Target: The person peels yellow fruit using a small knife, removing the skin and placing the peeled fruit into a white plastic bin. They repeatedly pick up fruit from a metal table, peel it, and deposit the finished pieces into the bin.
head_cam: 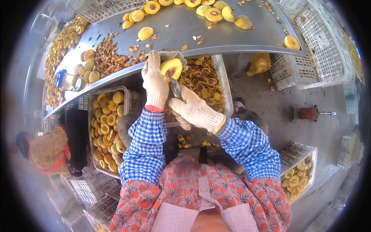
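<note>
My left hand (155, 79), in a knitted cotton work glove, grips a yellow peach half (176, 64) with its cut face turned to the right hand. Brown flesh shows in the hollow of the fruit. In my right hand (200, 108), also gloved, is a small metal knife-like tool (174, 86); its narrow tip reaches the peach's cut face. The fingers hide most of its handle. Both hands are just in front of the steel table's edge, over a white plastic crate (226, 84) of peach scraps.
On the steel table (174, 34) lie peach halves (214, 14), a heap of brown pits (108, 55) and a blue-lidded jar (68, 81). A crate of peach halves (107, 127) stands at left. White crates (321, 43) and a red metal device (308, 113) are at right. Another person (49, 150) is at far left.
</note>
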A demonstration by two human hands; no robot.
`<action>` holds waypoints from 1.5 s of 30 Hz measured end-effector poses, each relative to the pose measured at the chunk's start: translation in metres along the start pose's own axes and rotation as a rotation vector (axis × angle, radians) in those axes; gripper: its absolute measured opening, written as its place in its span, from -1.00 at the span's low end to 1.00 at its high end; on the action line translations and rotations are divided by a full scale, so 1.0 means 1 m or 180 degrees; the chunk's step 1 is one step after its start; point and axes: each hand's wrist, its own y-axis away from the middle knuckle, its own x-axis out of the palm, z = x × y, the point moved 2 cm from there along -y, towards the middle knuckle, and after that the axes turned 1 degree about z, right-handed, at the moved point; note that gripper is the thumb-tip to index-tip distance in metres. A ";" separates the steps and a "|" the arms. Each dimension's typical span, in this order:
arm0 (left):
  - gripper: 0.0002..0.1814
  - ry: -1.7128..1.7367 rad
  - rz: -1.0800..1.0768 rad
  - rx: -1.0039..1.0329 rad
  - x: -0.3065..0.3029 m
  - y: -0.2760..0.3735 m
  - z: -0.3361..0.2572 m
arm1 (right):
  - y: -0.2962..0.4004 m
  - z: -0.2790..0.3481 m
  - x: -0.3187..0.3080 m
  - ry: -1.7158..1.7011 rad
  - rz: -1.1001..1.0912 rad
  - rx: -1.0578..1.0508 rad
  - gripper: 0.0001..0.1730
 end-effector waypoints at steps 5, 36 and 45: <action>-0.57 0.0453 0.0969 -0.0802 0.018 0.011 -0.026 | 0.010 0.004 -0.011 -0.0477 0.0354 0.0328 -0.83; -0.49 -0.2162 0.1240 -0.0627 0.045 0.001 -0.052 | 0.019 0.012 -0.011 -0.1348 0.0510 0.0632 -0.79; -0.43 -0.0331 0.1703 -0.1757 0.039 0.001 -0.048 | 0.022 0.008 -0.020 -0.1605 0.1185 0.0428 -0.78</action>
